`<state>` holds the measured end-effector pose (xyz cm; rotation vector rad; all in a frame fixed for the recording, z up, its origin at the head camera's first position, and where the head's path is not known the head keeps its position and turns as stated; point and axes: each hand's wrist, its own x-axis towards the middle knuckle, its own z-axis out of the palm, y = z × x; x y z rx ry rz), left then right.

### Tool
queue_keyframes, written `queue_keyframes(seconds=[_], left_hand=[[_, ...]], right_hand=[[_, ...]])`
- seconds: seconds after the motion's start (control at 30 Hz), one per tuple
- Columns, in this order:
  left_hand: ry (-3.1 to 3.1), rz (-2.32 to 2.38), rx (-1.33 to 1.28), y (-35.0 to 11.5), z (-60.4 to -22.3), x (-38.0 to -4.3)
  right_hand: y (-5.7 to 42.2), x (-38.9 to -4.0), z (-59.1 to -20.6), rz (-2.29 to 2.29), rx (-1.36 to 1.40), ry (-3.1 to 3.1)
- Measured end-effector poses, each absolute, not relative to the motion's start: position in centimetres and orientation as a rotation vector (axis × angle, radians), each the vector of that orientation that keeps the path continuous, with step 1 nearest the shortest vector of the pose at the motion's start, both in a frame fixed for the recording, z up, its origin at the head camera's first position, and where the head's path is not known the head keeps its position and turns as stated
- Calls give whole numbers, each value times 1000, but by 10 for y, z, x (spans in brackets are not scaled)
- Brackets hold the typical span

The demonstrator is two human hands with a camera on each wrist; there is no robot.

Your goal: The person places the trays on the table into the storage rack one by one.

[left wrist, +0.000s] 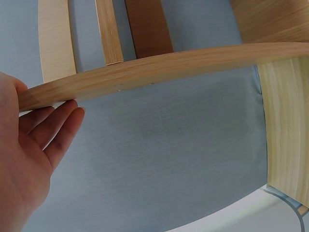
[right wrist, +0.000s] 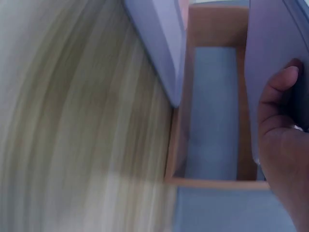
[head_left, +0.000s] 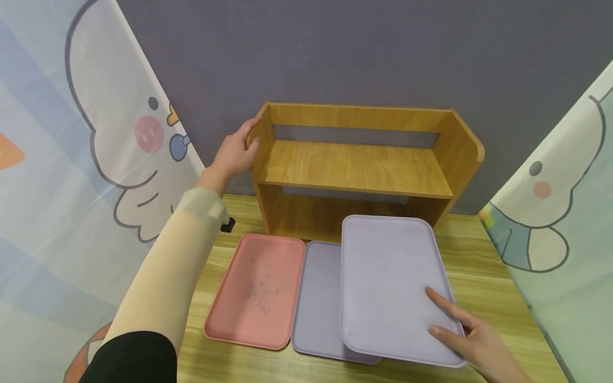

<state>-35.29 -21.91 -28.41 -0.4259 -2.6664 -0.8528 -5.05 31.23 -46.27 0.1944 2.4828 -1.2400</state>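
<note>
My left hand (head_left: 234, 151) grips the upper left side panel of a two-tier wooden shelf (head_left: 354, 165). In the left wrist view the panel's edge (left wrist: 159, 67) runs between the thumb side and the fingers (left wrist: 65, 133). By its right edge, my right hand (head_left: 479, 340) holds a lavender tray (head_left: 388, 282), thumb and index finger over its upper face and the other fingers hidden beneath. This tray is raised, overlapping a second lavender tray (head_left: 318, 298) on the table. A pink tray (head_left: 261, 292) with dark scratches lies left of that one.
The shelf stands on a wood-grain table (head_left: 483, 276) against a grey back wall (head_left: 354, 53). Printed cartoon curtains (head_left: 115, 106) flank both sides. A small black object (head_left: 228, 225) shows at the left wrist.
</note>
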Motion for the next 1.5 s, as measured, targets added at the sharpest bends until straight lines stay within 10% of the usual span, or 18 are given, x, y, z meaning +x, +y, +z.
queue_keyframes(seconds=[1.5], left_hand=[[-2645, -838, -425, -218, -286, -353]], right_hand=[[180, -71, -382, -1916, -434, 2210]])
